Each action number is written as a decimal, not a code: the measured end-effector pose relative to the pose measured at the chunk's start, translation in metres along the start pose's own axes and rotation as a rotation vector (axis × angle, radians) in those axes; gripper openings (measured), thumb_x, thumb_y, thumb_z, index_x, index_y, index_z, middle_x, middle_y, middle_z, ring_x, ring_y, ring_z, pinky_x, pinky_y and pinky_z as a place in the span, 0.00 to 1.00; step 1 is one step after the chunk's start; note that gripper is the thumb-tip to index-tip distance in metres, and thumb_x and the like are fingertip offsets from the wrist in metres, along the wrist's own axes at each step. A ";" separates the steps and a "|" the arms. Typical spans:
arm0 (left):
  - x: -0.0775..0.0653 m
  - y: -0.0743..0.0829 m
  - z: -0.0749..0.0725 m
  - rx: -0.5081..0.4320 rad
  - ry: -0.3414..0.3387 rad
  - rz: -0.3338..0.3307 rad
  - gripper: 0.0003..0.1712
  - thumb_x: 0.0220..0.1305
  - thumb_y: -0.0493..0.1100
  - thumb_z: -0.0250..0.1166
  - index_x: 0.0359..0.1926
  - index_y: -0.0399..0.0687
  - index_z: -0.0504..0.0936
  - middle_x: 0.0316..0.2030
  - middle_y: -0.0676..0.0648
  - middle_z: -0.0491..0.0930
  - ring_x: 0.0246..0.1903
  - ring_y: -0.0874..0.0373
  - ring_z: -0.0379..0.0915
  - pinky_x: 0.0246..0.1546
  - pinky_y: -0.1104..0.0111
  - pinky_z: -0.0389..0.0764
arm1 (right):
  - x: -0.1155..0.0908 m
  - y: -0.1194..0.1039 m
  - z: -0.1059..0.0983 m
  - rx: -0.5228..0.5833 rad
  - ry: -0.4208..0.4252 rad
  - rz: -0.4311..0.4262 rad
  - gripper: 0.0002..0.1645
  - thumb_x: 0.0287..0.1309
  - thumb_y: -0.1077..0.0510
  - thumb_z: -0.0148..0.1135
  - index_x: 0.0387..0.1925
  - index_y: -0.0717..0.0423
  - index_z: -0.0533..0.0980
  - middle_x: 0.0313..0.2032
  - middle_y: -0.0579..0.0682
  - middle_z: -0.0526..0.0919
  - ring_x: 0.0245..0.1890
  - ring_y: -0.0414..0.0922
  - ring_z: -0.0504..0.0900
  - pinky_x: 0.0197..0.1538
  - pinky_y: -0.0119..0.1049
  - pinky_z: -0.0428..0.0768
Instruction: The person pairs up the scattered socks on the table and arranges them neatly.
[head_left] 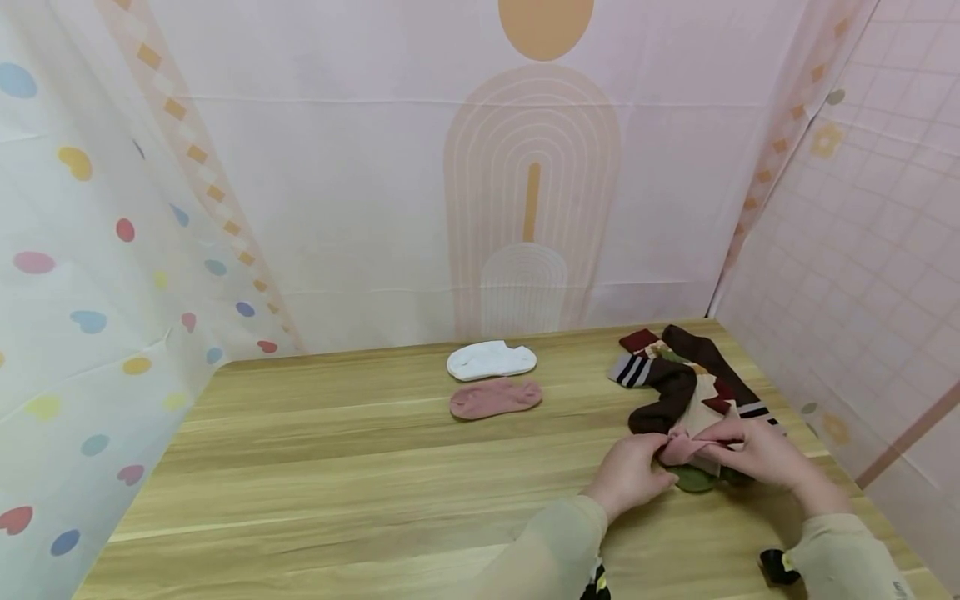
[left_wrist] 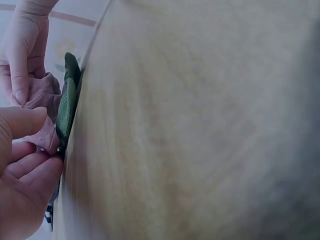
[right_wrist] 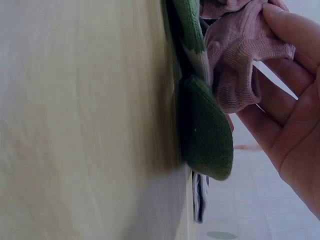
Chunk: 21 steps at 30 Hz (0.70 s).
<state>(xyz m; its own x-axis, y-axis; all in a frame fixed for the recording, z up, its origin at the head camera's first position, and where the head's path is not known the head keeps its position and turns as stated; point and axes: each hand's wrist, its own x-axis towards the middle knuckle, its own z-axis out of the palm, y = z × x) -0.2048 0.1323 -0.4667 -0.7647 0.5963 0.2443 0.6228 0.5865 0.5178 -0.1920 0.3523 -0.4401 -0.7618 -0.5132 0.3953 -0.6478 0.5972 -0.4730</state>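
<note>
A pink sock (head_left: 681,448) is held up between both hands at the near edge of a sock pile on the right of the table. My left hand (head_left: 632,472) pinches its left side between thumb and fingers. On the opposite side, my right hand (head_left: 761,454) grips the fabric, with the thumb (right_wrist: 292,27) over the sock's edge in the right wrist view. Beneath the hands lies a green sock (right_wrist: 207,132). Behind them are dark brown socks (head_left: 671,392) with striped cuffs, along with cream and dark red pieces.
A white ankle sock (head_left: 491,361) lies flat at the back middle of the wooden table (head_left: 315,492). Just in front of it is a flat pink ankle sock (head_left: 497,398). Patterned cloth walls (head_left: 360,208) stand behind and at both sides.
</note>
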 end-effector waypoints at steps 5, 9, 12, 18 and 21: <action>-0.001 -0.002 0.002 -0.023 0.071 -0.019 0.19 0.53 0.49 0.70 0.46 0.52 0.81 0.41 0.60 0.79 0.40 0.70 0.73 0.40 0.83 0.70 | 0.004 -0.002 0.004 0.102 -0.033 0.043 0.13 0.51 0.70 0.63 0.36 0.53 0.83 0.35 0.42 0.84 0.35 0.32 0.79 0.33 0.24 0.76; -0.002 -0.005 0.001 -0.032 0.135 -0.030 0.15 0.52 0.48 0.70 0.42 0.52 0.82 0.36 0.60 0.80 0.35 0.71 0.73 0.35 0.84 0.69 | 0.006 -0.004 0.005 0.136 -0.036 0.084 0.11 0.53 0.69 0.62 0.36 0.54 0.83 0.35 0.42 0.84 0.35 0.32 0.79 0.34 0.24 0.76; -0.003 -0.008 -0.001 -0.062 0.176 -0.039 0.12 0.51 0.47 0.71 0.38 0.52 0.83 0.32 0.60 0.80 0.31 0.72 0.72 0.33 0.84 0.68 | 0.007 -0.005 0.006 0.151 -0.038 0.116 0.10 0.54 0.68 0.62 0.36 0.55 0.83 0.35 0.40 0.84 0.35 0.32 0.79 0.34 0.25 0.76; -0.005 -0.012 -0.006 -0.176 0.212 -0.076 0.07 0.52 0.45 0.71 0.33 0.53 0.84 0.29 0.60 0.81 0.29 0.73 0.71 0.31 0.85 0.68 | 0.010 -0.005 0.007 0.170 -0.043 0.126 0.09 0.54 0.68 0.62 0.36 0.56 0.83 0.34 0.41 0.84 0.34 0.32 0.78 0.32 0.27 0.76; -0.006 -0.013 -0.007 -0.220 0.215 -0.099 0.05 0.53 0.44 0.70 0.32 0.53 0.84 0.29 0.61 0.81 0.29 0.73 0.72 0.31 0.85 0.68 | 0.013 -0.004 0.008 0.195 -0.058 0.118 0.09 0.55 0.68 0.60 0.37 0.57 0.82 0.34 0.44 0.84 0.33 0.33 0.79 0.31 0.28 0.77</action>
<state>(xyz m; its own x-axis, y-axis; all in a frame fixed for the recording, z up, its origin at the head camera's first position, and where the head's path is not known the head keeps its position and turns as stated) -0.2094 0.1172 -0.4693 -0.8517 0.3988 0.3399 0.5111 0.4892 0.7067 -0.1989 0.3386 -0.4392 -0.8267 -0.4852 0.2850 -0.5366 0.5274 -0.6587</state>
